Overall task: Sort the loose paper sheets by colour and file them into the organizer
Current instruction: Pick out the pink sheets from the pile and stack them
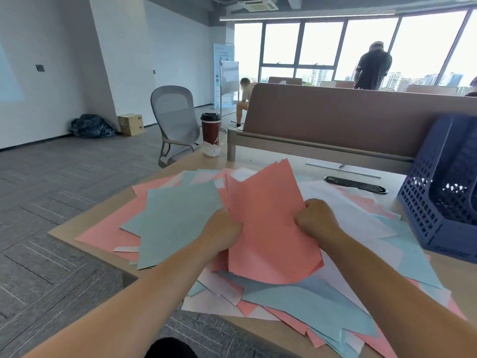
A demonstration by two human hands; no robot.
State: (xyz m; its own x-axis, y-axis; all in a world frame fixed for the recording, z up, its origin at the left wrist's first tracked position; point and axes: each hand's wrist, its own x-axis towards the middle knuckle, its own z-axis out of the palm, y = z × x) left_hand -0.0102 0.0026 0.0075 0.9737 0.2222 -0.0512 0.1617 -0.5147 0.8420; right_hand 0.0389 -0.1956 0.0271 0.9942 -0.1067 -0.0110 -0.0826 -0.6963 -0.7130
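To the left of the left hand (223, 229), a fan of blue-green sheets (178, 215) sticks up and outward, and that hand is clenched on their lower corner. Between the two hands stands a bundle of pink sheets (268, 228), lifted off the heap. The right hand (316, 219) is closed tight on its right edge, while the left hand appears to pinch its left edge as well.

Under and around both hands lies the mixed pile (309, 301) of pink, blue and white paper, spread over the worktop (397, 180) from beyond the left hand to well past the right forearm. Well to the right of the right hand stands the dark blue organizer (423, 210), apart from everything being held.

By the look of it the task is at an early stage. Two colours are being gathered in the hands, nothing can be seen filed, and most of the sheets are unsorted. The white sheets seem untouched.

The fingertips are hidden behind the paper, so how many sheets each hand holds cannot be told. The organizer is cut off by the frame's right edge, and its slots are dark. Pale specks show through its perforated wall, but whether any paper is inside cannot be made out.
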